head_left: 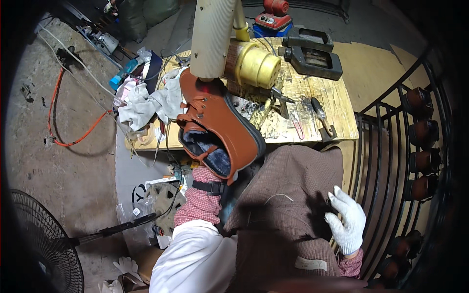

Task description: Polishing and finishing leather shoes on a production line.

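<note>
A brown leather lace-up shoe [222, 129] with a dark sole and a dark fuzzy lining is held up over the table edge, its opening toward me. My left forearm, in a red checked sleeve with a black buckled strap, runs up behind the shoe; my left hand is hidden there. The shoe's toe is right under the end of a cream ribbed tube [211, 39], with a red glow between them. My right hand [349, 222], in a white knitted glove, is off to the right beside my brown apron [288, 195], fingers apart and holding nothing.
The stained wooden table [342, 105] bears a yellow cylindrical housing [259, 66], a brush [320, 112], two cut-open black jugs [315, 61] and grey rags [139, 105]. A black rack [378, 151] with several shoes stands at right. A fan [41, 244] is at lower left.
</note>
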`<action>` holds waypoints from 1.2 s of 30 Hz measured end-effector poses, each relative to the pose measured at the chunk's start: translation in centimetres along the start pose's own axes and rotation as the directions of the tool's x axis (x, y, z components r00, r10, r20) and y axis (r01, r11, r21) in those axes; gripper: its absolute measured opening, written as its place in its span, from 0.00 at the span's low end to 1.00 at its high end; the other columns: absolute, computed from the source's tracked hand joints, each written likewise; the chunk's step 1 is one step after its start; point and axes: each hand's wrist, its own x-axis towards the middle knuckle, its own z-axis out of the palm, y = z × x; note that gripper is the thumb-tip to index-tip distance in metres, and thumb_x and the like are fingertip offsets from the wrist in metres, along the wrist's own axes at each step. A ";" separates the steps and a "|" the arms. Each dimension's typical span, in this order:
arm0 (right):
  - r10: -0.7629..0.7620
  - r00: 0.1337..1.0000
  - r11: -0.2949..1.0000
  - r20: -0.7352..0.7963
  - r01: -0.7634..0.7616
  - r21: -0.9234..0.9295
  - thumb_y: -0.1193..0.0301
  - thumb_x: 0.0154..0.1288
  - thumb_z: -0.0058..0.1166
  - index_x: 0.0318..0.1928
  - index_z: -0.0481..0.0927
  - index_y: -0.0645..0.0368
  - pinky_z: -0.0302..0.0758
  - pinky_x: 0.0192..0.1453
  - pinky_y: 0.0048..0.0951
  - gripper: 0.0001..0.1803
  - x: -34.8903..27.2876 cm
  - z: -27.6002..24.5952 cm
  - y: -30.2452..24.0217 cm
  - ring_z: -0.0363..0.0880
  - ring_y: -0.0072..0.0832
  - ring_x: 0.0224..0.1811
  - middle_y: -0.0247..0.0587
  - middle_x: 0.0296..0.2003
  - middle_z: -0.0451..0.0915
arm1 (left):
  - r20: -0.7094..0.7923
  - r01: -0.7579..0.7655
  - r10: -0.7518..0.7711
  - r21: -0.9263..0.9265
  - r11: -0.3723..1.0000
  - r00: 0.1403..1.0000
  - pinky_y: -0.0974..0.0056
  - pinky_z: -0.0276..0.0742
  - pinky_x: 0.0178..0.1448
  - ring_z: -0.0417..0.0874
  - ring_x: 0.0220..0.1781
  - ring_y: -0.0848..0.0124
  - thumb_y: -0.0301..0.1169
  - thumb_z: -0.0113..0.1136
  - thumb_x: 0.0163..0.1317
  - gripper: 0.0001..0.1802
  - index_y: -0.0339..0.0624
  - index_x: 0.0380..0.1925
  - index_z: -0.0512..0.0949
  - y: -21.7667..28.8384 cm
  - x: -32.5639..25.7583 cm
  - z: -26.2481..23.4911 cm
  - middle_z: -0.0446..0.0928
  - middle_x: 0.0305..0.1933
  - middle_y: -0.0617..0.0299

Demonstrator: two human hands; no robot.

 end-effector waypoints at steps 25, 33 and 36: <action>0.167 0.984 0.986 0.062 -0.167 -0.006 0.73 0.52 0.71 0.52 0.85 0.59 0.80 0.61 0.38 0.23 -1.2 1.1 4.7 0.86 0.46 0.56 0.50 0.56 0.85 | -0.381 -0.026 -0.043 -0.174 0.984 0.924 0.50 0.70 0.77 0.72 0.73 0.58 0.66 0.45 0.74 0.43 0.47 0.77 0.61 9.5 -3.9 9.4 0.68 0.76 0.58; 0.458 0.888 0.852 0.031 -0.448 0.271 0.85 0.59 0.55 0.52 0.84 0.66 0.76 0.67 0.34 0.19 -4.8 -2.7 10.5 0.83 0.36 0.60 0.48 0.55 0.85 | -0.560 -0.256 0.296 0.152 0.955 0.774 0.54 0.74 0.73 0.77 0.68 0.62 0.56 0.53 0.76 0.37 0.45 0.75 0.65 13.9 -2.5 11.6 0.72 0.72 0.60; 0.727 0.686 0.622 -0.024 -0.644 0.446 0.78 0.70 0.54 0.59 0.81 0.66 0.79 0.62 0.30 0.18 -8.8 -5.9 16.7 0.82 0.28 0.58 0.43 0.60 0.83 | -0.579 -0.335 0.429 0.269 0.903 0.693 0.59 0.73 0.72 0.75 0.70 0.64 0.54 0.56 0.76 0.37 0.46 0.76 0.62 12.9 1.6 8.6 0.69 0.75 0.61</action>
